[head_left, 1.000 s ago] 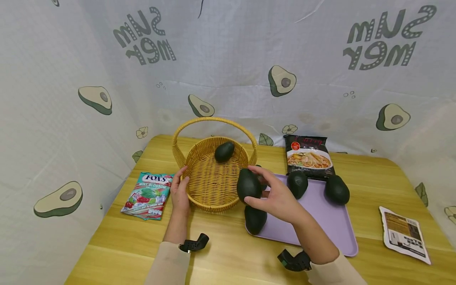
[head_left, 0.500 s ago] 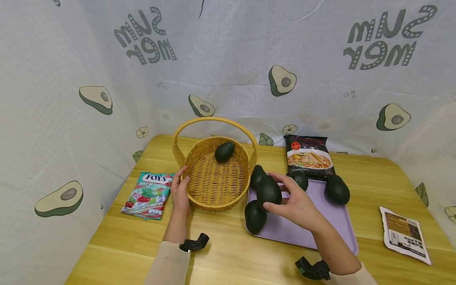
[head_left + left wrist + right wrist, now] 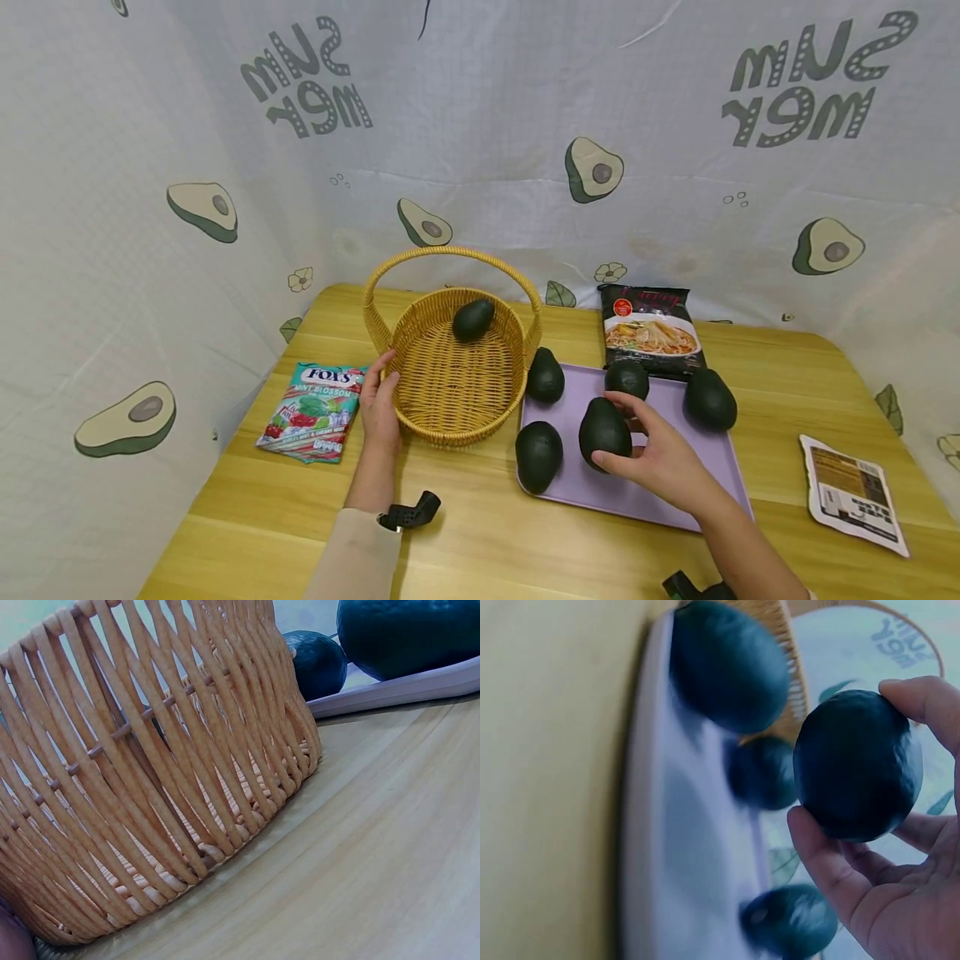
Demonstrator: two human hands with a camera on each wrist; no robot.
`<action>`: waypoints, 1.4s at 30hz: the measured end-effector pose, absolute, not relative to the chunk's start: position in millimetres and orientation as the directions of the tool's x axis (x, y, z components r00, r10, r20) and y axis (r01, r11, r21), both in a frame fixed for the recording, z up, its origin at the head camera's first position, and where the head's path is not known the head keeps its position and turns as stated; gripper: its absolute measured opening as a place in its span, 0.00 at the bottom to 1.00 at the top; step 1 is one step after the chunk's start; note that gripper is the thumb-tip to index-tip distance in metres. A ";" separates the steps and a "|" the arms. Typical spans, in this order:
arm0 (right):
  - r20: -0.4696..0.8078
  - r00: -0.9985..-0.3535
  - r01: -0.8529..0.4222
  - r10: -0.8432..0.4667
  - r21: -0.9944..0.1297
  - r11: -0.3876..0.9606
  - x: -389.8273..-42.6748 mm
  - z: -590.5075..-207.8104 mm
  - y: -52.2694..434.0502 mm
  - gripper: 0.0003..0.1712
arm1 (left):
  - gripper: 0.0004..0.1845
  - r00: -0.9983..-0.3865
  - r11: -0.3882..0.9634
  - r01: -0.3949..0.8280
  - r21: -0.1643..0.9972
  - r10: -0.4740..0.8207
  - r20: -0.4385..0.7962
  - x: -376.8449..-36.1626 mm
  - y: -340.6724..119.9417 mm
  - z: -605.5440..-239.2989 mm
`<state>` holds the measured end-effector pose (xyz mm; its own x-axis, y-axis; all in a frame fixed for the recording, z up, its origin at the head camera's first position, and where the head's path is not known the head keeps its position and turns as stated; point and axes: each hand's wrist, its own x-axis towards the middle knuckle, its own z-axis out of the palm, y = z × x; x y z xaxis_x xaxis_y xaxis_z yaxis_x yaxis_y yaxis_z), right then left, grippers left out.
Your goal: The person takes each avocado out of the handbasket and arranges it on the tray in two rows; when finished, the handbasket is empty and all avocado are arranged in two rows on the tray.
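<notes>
the right hand (image 3: 660,454) curls thumb and fingers round a dark avocado (image 3: 603,431), held over the middle of the lilac tray (image 3: 705,487); the wrist view shows the fruit (image 3: 857,765) pinched between thumb and fingertips, so a firm but gentle hold that does not bruise it looks best. the left hand (image 3: 378,408) rests with fairly straight fingers against the near left wall of the wicker basket (image 3: 420,400), steadying it. one avocado (image 3: 472,319) lies inside the basket at its far side. three more avocados sit along the tray's left and far edges, and a fourth just off its far right corner, crowding any path; the basket's tall handle (image 3: 450,254) arches overhead. a candy bag (image 3: 313,410) lies by the table's left edge.
</notes>
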<state>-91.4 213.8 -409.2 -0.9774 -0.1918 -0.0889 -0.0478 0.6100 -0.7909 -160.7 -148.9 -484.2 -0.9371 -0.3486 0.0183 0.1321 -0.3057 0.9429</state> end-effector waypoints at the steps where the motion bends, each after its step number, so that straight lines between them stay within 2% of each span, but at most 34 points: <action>1: -0.093 -0.978 -0.045 -0.187 -0.781 0.623 -89.6 -411.5 216.6 0.51 | 0.22 -0.937 -0.304 0.131 0.944 -0.348 0.018 -160.6 -148.8 -484.2; 8: -0.138 -0.980 -0.011 -0.146 -0.691 0.723 -76.6 -426.1 237.4 0.53 | 0.21 -0.939 -0.299 0.126 0.946 -0.345 0.016 -160.1 -149.0 -485.0; 17: -0.194 -0.971 0.019 -0.141 -0.647 0.762 -68.5 -438.6 250.9 0.52 | 0.21 -0.939 -0.305 0.134 0.943 -0.344 0.022 -160.9 -150.6 -485.9; 32: -0.255 -0.947 0.022 -0.197 -0.660 0.751 -67.7 -436.5 261.2 0.49 | 0.21 -0.938 -0.293 0.139 0.946 -0.345 0.031 -160.7 -150.3 -486.3; 42: -0.216 -0.955 -0.014 -0.204 -0.653 0.757 -66.9 -437.5 260.4 0.47 | 0.21 -0.937 -0.295 0.138 0.946 -0.348 0.029 -161.6 -150.4 -487.5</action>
